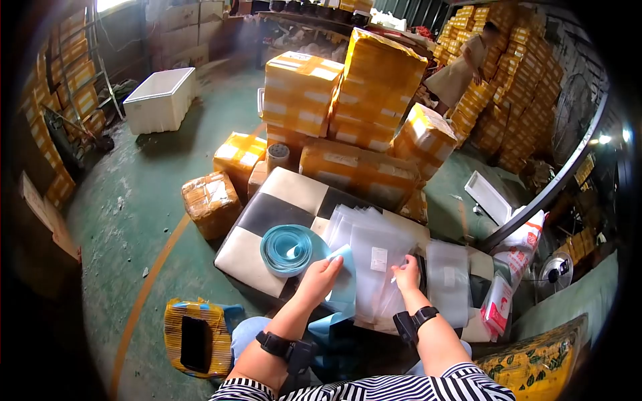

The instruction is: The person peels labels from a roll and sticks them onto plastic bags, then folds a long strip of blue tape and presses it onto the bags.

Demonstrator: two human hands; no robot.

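The left hand [315, 284] is pinching the light-blue flat strip [344, 284], with the blue coiled roll [286, 250] lying left. Over clear plastic bags [374, 234], the right hand [409, 277] is curling, its grip unclear.

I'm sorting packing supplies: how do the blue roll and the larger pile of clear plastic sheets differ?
The blue roll is wound into a coil, its loose end at the left hand; the larger pile of clear sheets lies flat and fanned. The roll is solid light blue; the pile is see-through. Both rest on the checkered surface.
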